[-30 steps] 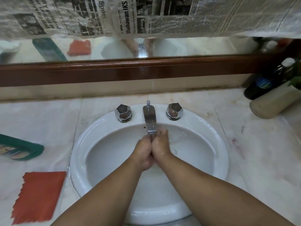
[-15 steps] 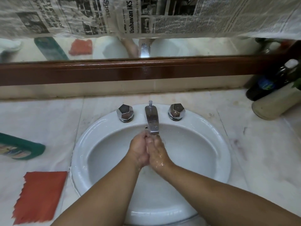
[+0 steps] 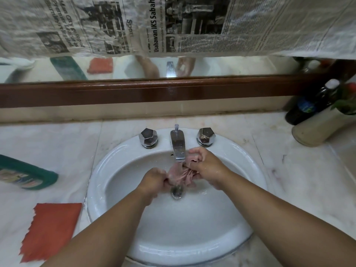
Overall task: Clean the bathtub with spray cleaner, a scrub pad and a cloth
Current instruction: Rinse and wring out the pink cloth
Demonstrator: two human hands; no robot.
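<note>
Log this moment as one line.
stage: cloth rinse | left hand: grips cloth | right hand: grips cloth | cloth: under tap, over sink | orange pad: on counter, left of sink

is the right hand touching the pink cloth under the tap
Touching. The head view shows the right hand gripping one end of the pink cloth, the left hand gripping the other.

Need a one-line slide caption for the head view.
Left hand and right hand grip a pink cloth under the chrome faucet in a white sink; red pad and green bottle lie alongside.
</note>
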